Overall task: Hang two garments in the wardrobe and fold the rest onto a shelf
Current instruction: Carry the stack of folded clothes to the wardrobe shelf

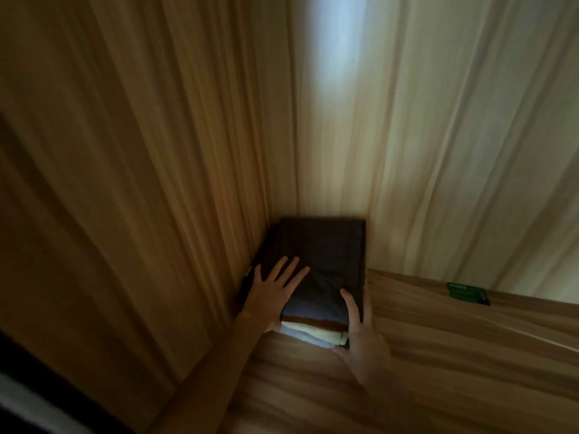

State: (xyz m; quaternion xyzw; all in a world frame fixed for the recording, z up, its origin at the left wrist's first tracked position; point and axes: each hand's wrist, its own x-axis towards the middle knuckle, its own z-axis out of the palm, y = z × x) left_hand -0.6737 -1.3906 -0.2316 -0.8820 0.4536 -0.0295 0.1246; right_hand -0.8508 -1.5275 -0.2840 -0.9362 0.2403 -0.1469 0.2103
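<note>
The wardrobe fills the whole view: a wood-grain side panel on the left, a paler back panel lit by a bright streak, and a wood-grain shelf running across the bottom right. The picture is dim and smeared with motion blur, so fine detail is lost.

In the far left corner of the shelf, where side panel and back panel meet, sits a stack of folded garments. Its long axis runs away from the person, from the near edge toward the back panel, with its left flank against the side panel and its far end touching or just short of the back. The top piece is dark brown; at the near end, layered edges show blue, a rust-brown band, cream and white.

The left hand lies flat on top of the stack near its left front corner, fingers spread and pointing toward the back, not clamped on anything. The right hand cups the stack's front right corner, forefinger along the top edge and thumb low at the front, gripping the stack's side.

A small green label sits on the shelf, well to the right.
</note>
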